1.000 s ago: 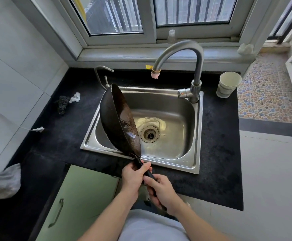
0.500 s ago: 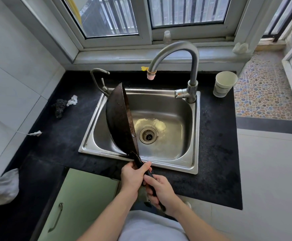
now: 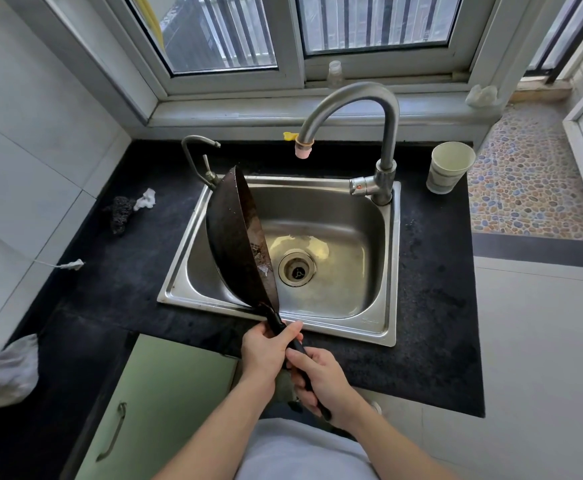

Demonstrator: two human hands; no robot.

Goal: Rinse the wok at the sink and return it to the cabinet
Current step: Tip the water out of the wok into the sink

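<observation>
A dark, worn wok (image 3: 234, 237) stands almost on edge over the left half of the steel sink (image 3: 380, 327), its inside facing right toward the drain (image 3: 297, 270). Its long black handle runs down toward me. My left hand (image 3: 266, 348) grips the handle close to the pan, and my right hand (image 3: 321, 379) grips it further back. The tall curved faucet (image 3: 383, 133) arches over the sink; no water runs from its spout. A pale green cabinet door (image 3: 165, 403) with a metal pull sits below the counter at the lower left.
The counter (image 3: 435, 306) is black stone. A white paper cup (image 3: 449, 168) stands at the back right, a small second tap (image 3: 196, 157) at the sink's back left corner. A dark scrubber (image 3: 120, 213) and a white scrap lie left of the sink. Crumpled plastic (image 3: 2, 372) sits far left.
The wok has tipped up steeper, from a slant to nearly on edge, and shifted slightly right over the sink. Both hands keep the same hold on the handle.
</observation>
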